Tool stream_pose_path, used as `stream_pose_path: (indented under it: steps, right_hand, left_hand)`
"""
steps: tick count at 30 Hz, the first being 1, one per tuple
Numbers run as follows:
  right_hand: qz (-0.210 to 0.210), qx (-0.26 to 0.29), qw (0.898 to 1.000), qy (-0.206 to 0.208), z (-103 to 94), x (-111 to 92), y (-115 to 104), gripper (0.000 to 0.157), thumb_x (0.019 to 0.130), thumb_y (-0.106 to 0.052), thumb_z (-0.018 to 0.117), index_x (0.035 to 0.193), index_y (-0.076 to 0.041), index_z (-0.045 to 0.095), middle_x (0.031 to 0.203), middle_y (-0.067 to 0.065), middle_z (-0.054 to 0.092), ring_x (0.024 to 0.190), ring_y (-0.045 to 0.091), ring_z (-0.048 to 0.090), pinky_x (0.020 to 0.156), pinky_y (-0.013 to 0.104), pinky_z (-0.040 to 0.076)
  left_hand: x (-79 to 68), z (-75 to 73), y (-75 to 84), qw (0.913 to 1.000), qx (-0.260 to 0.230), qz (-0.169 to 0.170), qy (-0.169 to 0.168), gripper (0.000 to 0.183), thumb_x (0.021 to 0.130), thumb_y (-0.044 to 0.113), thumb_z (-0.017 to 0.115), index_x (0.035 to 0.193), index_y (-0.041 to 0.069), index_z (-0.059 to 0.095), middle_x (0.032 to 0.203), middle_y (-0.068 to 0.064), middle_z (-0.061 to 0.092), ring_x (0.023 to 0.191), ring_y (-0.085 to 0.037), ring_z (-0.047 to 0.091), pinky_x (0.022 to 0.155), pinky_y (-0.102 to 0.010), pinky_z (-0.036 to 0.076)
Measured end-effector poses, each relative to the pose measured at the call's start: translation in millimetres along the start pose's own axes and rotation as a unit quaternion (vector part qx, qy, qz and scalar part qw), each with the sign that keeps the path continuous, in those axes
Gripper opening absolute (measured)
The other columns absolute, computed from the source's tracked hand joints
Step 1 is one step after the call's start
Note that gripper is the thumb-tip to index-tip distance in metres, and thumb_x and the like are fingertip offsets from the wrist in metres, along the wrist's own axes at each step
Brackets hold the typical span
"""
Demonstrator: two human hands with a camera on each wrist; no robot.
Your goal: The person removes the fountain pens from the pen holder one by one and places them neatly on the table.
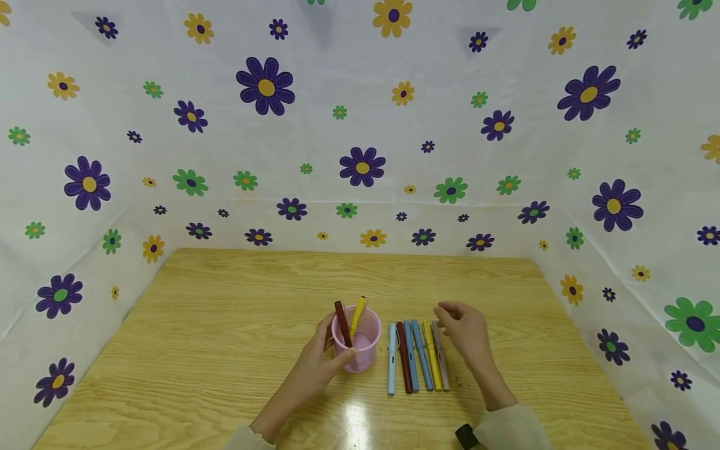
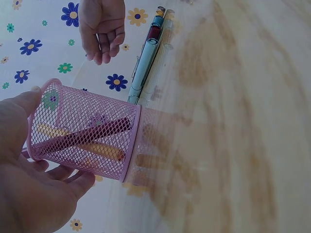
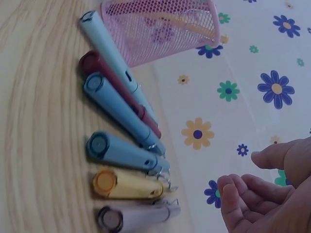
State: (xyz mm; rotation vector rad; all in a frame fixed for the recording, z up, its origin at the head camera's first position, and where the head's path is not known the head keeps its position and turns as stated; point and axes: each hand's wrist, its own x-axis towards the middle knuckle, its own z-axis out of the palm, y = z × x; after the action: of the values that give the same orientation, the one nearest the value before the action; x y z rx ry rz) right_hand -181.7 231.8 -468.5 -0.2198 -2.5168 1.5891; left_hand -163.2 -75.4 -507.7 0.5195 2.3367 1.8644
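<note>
A pink mesh pen cup (image 1: 365, 361) stands on the table, gripped by my left hand (image 1: 319, 361) with the thumb and fingers round its side. Inside it lean a dark red pen (image 1: 342, 322) and a yellow pen (image 1: 357, 317). To the cup's right lies a row of pens: light blue (image 1: 391, 359), dark red (image 1: 404, 359), two blue (image 1: 412, 359), yellow (image 1: 432, 357) and greyish (image 1: 442, 359). Beside the row's upper right end hovers my right hand (image 1: 465, 328). It holds nothing, and the right wrist view shows a gap between its thumb and loosely bent fingers (image 3: 260, 187).
The wood-grain table (image 1: 236, 300) is enclosed at the back and sides by white sheets (image 1: 315, 137) printed with flowers. A black band (image 1: 465, 435) shows at the right sleeve. Small dark specks mark the table right of the pens.
</note>
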Motion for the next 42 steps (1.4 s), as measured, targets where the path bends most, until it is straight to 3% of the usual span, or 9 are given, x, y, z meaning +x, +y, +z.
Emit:
stream_pose_path:
  steps: [6,14,19,25,32,39,42]
  right_hand:
    - [-0.007,0.033,0.999,-0.008,11.8,1.2,-10.9,0.032,0.103,-0.016,0.066,0.125,0.006,0.069,0.111,0.026,0.070,0.092,0.037,0.070,0.074,0.035,0.064]
    - [-0.007,0.063,0.997,-0.033,32.7,-0.6,-28.3,0.031,0.103,-0.019,0.066,0.125,0.002,0.071,0.109,0.024,0.071,0.095,0.037,0.069,0.082,0.049,0.062]
    - [-0.034,0.093,0.994,-0.049,48.0,-3.3,-37.0,0.029,0.103,-0.020,0.066,0.122,0.001,0.072,0.107,0.017,0.072,0.098,0.034,0.068,0.087,0.050,0.061]
    - [-0.065,0.099,0.991,-0.057,65.7,-6.2,-43.6,0.029,0.103,-0.021,0.067,0.122,0.000,0.072,0.108,0.013,0.073,0.099,0.030,0.069,0.085,0.042,0.062]
    - [-0.085,0.099,0.989,-0.073,81.4,-6.9,-46.9,0.029,0.101,-0.018,0.069,0.122,0.001,0.072,0.109,0.012,0.074,0.095,0.029,0.070,0.085,0.051,0.062]
    - [-0.097,0.082,0.988,-0.083,92.1,-7.0,-47.6,0.032,0.099,-0.023,0.073,0.122,-0.001,0.073,0.108,0.007,0.075,0.098,0.021,0.068,0.082,0.032,0.058]
    - [-0.098,0.086,0.987,-0.089,95.4,-6.9,-47.6,0.031,0.098,-0.022,0.073,0.121,-0.002,0.073,0.107,0.008,0.074,0.098,0.022,0.067,0.081,0.030,0.057]
  left_hand:
    - [-0.7,-0.6,0.3,1.0000,0.004,0.002,-0.002,0.083,0.098,0.024,0.074,0.162,0.008,0.024,0.157,-0.023,0.043,0.143,-0.040,0.043,0.119,-0.053,0.036]
    - [-0.4,-0.1,1.2,1.0000,0.004,-0.001,-0.003,0.081,0.099,0.022,0.073,0.162,0.007,0.024,0.157,-0.024,0.042,0.144,-0.041,0.042,0.118,-0.053,0.036]
    - [-0.8,0.1,0.8,1.0000,0.005,-0.006,-0.001,0.081,0.099,0.021,0.073,0.162,0.008,0.024,0.157,-0.024,0.042,0.144,-0.041,0.042,0.119,-0.054,0.036]
    - [-0.8,-0.1,-0.3,1.0000,0.002,-0.006,0.001,0.081,0.099,0.020,0.073,0.163,0.011,0.025,0.157,-0.022,0.043,0.144,-0.040,0.042,0.119,-0.054,0.035]
    - [-1.0,-0.8,-0.8,1.0000,-0.006,-0.001,-0.004,0.081,0.099,0.021,0.073,0.163,0.012,0.024,0.157,-0.020,0.043,0.145,-0.038,0.041,0.120,-0.054,0.034]
    - [-0.9,-0.6,-0.1,0.9999,-0.013,-0.002,-0.005,0.081,0.099,0.019,0.072,0.163,0.011,0.024,0.158,-0.020,0.042,0.145,-0.039,0.040,0.120,-0.054,0.034]
    - [-0.7,-0.5,0.0,0.9999,-0.013,0.000,-0.005,0.081,0.099,0.018,0.072,0.163,0.010,0.023,0.159,-0.021,0.041,0.146,-0.039,0.040,0.120,-0.054,0.034]
